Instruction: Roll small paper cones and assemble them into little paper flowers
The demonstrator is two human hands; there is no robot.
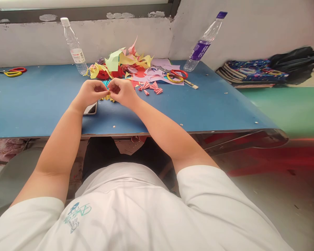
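Observation:
My left hand (91, 93) and my right hand (123, 91) meet above the table, each with thumb and fingertips pinched together. Whatever lies between the fingertips is too small to make out. Small yellow paper pieces (110, 99) lie just below the fingers, partly covered by them. Behind the hands, blue folded paper pieces (106, 83) show in the gap. Several pink rolled paper cones (154, 87) rest to the right of my right hand. A phone (91, 109) lies under my left wrist, mostly hidden.
Crumpled coloured paper scraps (113, 62) are heaped at the back of the blue table (42, 101). Red-and-yellow scissors (178, 75) lie on purple paper beside a brush-like stick (191, 84). More scissors (15, 71) lie far left. Two plastic bottles, white-capped (77, 54) and purple-capped (201, 49), stand near the wall.

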